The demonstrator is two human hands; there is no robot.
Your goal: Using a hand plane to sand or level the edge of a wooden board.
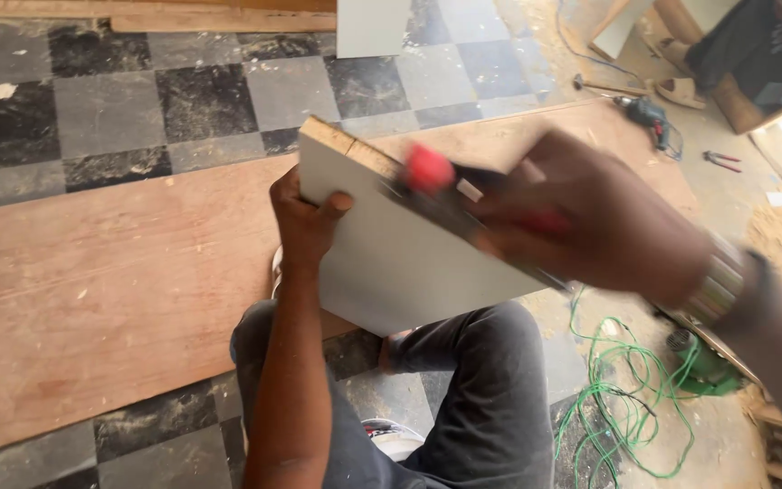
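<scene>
White board point(391, 263) is propped on the knee over the plywood sheet point(119, 272), gripped at its upper corner by the left hand point(305, 217). Red-handled tool point(445, 186) is clenched in the right hand point(608, 217), blurred. A slip could nick the left fingers.

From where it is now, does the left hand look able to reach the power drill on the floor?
Probably not: the left hand grips the white board's edge, and the drill lies far off beyond the right hand.

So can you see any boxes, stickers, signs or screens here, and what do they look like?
None in view: no box, sticker, sign or screen shows.
The left hand grips a plain white board with nothing printed on it.
The right hand holds a blurred red and black tool.
</scene>
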